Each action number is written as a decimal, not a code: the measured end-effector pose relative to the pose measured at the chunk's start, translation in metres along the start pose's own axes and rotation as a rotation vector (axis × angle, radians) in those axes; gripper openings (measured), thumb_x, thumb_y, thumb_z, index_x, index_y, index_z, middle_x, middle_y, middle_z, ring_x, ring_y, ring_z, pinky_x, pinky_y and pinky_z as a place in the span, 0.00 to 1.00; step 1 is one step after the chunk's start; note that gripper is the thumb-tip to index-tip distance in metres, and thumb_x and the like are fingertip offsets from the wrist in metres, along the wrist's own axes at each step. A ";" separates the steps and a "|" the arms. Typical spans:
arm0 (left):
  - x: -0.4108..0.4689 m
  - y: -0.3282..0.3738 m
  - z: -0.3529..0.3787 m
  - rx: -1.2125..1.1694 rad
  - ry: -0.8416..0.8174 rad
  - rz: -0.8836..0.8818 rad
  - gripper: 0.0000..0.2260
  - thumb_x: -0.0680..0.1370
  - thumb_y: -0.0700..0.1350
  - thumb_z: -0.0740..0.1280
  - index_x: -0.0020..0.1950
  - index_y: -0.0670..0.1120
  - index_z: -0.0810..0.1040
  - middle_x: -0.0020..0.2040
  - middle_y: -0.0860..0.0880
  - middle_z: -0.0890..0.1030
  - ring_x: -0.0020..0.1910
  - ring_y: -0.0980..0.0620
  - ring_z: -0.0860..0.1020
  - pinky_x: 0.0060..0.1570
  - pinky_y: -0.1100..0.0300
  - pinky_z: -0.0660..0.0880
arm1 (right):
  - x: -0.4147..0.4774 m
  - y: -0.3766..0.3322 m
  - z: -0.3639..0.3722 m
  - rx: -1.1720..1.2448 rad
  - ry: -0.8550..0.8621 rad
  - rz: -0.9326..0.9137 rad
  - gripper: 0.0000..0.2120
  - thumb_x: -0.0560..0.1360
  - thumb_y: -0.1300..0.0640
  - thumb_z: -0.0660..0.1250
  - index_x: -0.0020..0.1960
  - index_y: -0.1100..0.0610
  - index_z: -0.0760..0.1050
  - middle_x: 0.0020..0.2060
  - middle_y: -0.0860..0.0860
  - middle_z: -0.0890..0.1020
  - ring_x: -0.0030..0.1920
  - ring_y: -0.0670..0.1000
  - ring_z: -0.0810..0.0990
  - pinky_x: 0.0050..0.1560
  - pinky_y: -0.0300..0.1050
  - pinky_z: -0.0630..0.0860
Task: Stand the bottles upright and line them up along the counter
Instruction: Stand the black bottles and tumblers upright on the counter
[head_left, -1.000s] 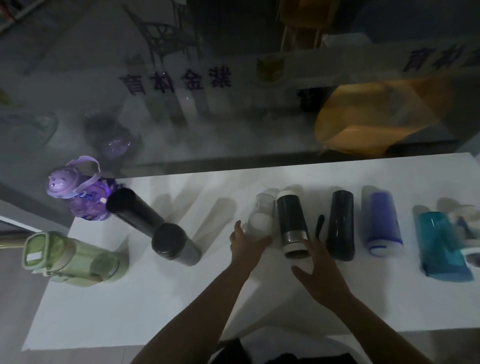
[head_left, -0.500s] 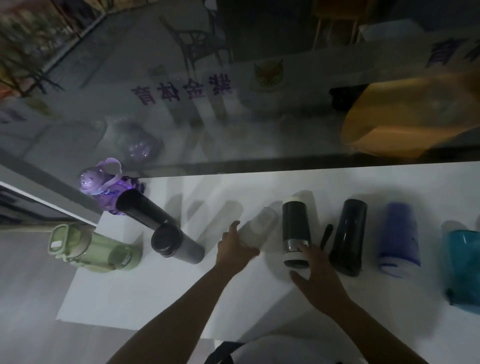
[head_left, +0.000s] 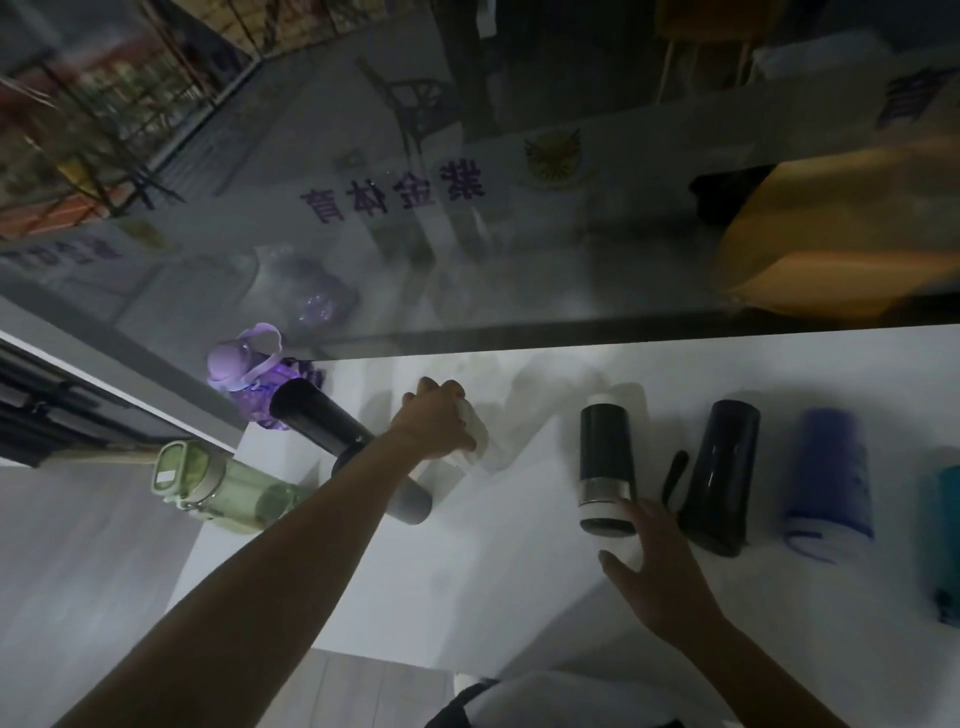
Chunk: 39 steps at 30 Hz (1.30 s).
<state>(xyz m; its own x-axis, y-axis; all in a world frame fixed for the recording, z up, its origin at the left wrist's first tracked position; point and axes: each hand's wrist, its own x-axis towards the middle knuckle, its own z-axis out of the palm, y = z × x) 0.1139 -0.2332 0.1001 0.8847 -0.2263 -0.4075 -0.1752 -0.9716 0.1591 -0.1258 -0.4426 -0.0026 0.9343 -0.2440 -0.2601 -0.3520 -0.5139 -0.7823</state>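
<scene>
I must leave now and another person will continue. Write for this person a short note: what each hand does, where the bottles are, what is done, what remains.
Left hand: closed over the small clear bottle, near the standing group on the left.
Right hand: open, fingers at the base of the black bottle with white ends.
Looks done: purple bottle, two dark flasks and green bottle seem upright at the counter's left end.
Left: black-and-white, black, blue and teal bottles appear to lie flat.
</scene>
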 end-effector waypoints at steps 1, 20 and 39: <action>0.002 0.000 -0.002 0.015 -0.004 -0.001 0.32 0.63 0.54 0.77 0.64 0.53 0.70 0.59 0.48 0.68 0.57 0.44 0.69 0.55 0.52 0.74 | -0.003 0.002 0.000 -0.007 0.005 -0.010 0.31 0.71 0.46 0.70 0.71 0.46 0.62 0.70 0.51 0.67 0.68 0.53 0.69 0.69 0.53 0.67; 0.001 0.004 -0.001 0.045 -0.073 0.023 0.40 0.64 0.54 0.78 0.72 0.57 0.63 0.63 0.47 0.67 0.64 0.41 0.67 0.61 0.49 0.71 | -0.024 0.013 -0.016 -0.025 0.017 0.015 0.31 0.73 0.50 0.71 0.73 0.51 0.64 0.71 0.52 0.69 0.71 0.52 0.67 0.70 0.47 0.62; -0.160 -0.041 0.163 -0.353 0.131 -0.113 0.40 0.75 0.57 0.68 0.78 0.59 0.44 0.80 0.49 0.41 0.79 0.44 0.44 0.75 0.40 0.53 | 0.054 -0.046 0.039 -0.014 0.142 0.285 0.49 0.62 0.36 0.72 0.74 0.44 0.51 0.59 0.55 0.73 0.52 0.60 0.79 0.48 0.62 0.79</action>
<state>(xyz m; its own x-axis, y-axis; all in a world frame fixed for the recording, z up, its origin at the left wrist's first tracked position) -0.0908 -0.1685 0.0123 0.9416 -0.0863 -0.3255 0.0657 -0.9009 0.4290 -0.0573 -0.3999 -0.0027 0.7807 -0.4916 -0.3857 -0.6003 -0.4189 -0.6813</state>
